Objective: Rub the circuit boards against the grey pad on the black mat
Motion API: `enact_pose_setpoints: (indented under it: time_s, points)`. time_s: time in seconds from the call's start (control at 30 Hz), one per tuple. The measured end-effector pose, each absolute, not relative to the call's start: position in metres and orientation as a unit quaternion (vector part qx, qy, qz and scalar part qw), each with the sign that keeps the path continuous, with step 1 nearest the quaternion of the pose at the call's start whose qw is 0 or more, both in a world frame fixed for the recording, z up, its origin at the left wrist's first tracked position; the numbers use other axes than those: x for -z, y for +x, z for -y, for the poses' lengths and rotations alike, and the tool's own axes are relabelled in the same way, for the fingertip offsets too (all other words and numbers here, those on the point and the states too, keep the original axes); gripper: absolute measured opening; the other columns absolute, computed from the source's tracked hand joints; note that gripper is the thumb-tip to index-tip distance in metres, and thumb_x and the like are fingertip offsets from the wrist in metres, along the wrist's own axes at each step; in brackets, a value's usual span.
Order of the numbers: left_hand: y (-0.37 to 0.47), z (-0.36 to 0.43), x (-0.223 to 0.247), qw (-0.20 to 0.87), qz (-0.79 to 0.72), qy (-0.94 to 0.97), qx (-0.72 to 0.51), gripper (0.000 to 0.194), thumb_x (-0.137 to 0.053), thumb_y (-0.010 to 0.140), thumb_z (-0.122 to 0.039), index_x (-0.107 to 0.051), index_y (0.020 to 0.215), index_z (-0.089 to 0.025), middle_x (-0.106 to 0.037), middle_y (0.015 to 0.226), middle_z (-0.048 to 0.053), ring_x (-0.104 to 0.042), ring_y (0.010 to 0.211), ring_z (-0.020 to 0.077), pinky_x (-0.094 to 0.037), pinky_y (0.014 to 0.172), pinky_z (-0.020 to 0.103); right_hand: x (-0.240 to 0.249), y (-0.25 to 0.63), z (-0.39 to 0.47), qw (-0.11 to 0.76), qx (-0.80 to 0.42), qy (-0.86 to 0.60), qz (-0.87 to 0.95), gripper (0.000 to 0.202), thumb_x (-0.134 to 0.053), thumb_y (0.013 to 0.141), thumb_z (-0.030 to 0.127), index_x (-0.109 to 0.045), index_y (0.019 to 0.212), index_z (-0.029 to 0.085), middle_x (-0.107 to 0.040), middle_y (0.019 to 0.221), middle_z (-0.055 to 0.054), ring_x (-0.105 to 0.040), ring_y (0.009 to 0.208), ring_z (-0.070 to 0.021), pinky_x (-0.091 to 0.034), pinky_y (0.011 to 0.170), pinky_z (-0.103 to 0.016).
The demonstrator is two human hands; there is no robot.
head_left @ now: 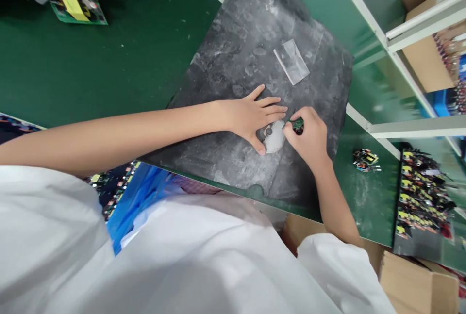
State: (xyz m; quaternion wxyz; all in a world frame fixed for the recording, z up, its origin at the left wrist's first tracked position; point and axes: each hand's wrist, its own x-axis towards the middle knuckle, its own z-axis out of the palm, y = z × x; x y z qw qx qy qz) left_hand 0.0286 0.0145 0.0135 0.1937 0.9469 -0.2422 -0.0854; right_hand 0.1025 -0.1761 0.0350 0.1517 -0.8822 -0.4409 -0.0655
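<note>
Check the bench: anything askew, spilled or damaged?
Nothing looks clearly spilled or broken. The black mat is blotched with whitish smears; dust or wear, I can't tell. At right, a small pile of parts sits loose on the green table, apart from the rows of boards.

On a dark mat (233, 69) laid over the green bench (138, 66), the left hand (251, 117) lies spread near the mat's near edge, its thumb beside a whitish rounded piece (275, 139). The right hand (309, 134) pinches 1 small green circuit board (299, 123) just right of that piece. 1 clear rectangular piece (294, 63) lies toward the mat's far right corner. Past the mat's right edge sits 1 cluster of small parts (366, 160); farther right, a tray (418, 245) bears rows of parts.
</note>
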Motion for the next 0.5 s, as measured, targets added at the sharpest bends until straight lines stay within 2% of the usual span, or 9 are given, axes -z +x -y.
enact_pose_setpoints:
  time_s: [0.1, 0.2, 0.27, 0.37, 0.43, 0.5]
  points:
    - [0.027, -0.017, -0.015, 0.2, 0.252, 0.943, 0.083, 0.093, -0.045, 0.076, -0.066, -0.017, 0.149, -0.017, -0.014, 0.156, 0.004, -0.003, 0.145, 0.0306, 0.011, 0.113, 0.054, -0.043, 0.106, 0.178, 0.225, 0.011, -0.875, 0.429, 0.005, -0.053, 0.075, 0.026, -0.05, 0.074, 0.022, -0.056, 0.073, 0.001, -0.054, 0.069, -0.0163, -0.043, 0.067, -0.03]
    - [0.027, -0.018, -0.018, 0.224, 0.262, 0.937, 0.052, 0.091, -0.046, 0.078, -0.065, -0.018, 0.149, -0.016, -0.015, 0.156, 0.007, -0.007, 0.144, 0.0312, 0.005, 0.113, 0.056, -0.049, 0.096, 0.183, 0.318, -0.07, -0.858, 0.397, 0.006, -0.051, 0.078, 0.027, -0.051, 0.074, 0.022, -0.053, 0.067, 0.004, -0.05, 0.059, -0.0128, -0.041, 0.059, -0.027]
    - [0.026, -0.017, -0.02, 0.238, 0.273, 0.932, 0.002, 0.085, -0.047, 0.08, -0.063, -0.024, 0.147, -0.016, -0.022, 0.154, 0.01, -0.013, 0.143, 0.0313, 0.001, 0.113, 0.057, -0.051, 0.088, 0.186, 0.391, -0.129, -0.834, 0.366, 0.008, -0.049, 0.08, 0.029, -0.05, 0.075, 0.022, -0.049, 0.064, 0.005, -0.046, 0.054, -0.0117, -0.038, 0.051, -0.025]
    - [0.026, -0.012, -0.023, 0.234, 0.286, 0.925, -0.083, 0.061, -0.045, 0.086, -0.053, -0.042, 0.137, -0.018, -0.039, 0.146, 0.01, -0.026, 0.139, 0.0281, 0.001, 0.114, 0.055, -0.053, 0.076, 0.184, 0.529, -0.252, -0.758, 0.287, 0.014, -0.046, 0.082, 0.037, -0.046, 0.078, 0.023, -0.043, 0.062, 0.005, -0.04, 0.046, -0.0102, -0.034, 0.045, -0.025]
    - [0.026, -0.008, -0.024, 0.236, 0.277, 0.923, -0.125, 0.046, -0.044, 0.089, -0.048, -0.055, 0.123, -0.02, -0.049, 0.139, 0.008, -0.034, 0.135, 0.0262, -0.001, 0.115, 0.054, -0.057, 0.07, 0.182, 0.607, -0.357, -0.683, 0.193, 0.019, -0.043, 0.083, 0.042, -0.045, 0.081, 0.024, -0.044, 0.063, 0.005, -0.035, 0.043, -0.0091, -0.034, 0.045, -0.025]
    - [0.026, -0.005, -0.024, 0.252, 0.256, 0.92, -0.156, 0.041, -0.046, 0.087, -0.049, -0.062, 0.111, -0.019, -0.056, 0.131, 0.008, -0.042, 0.129, 0.0258, -0.008, 0.115, 0.054, -0.061, 0.066, 0.181, 0.652, -0.446, -0.606, 0.093, 0.023, -0.042, 0.084, 0.046, -0.047, 0.084, 0.024, -0.048, 0.066, 0.004, -0.033, 0.043, -0.0085, -0.035, 0.047, -0.026]
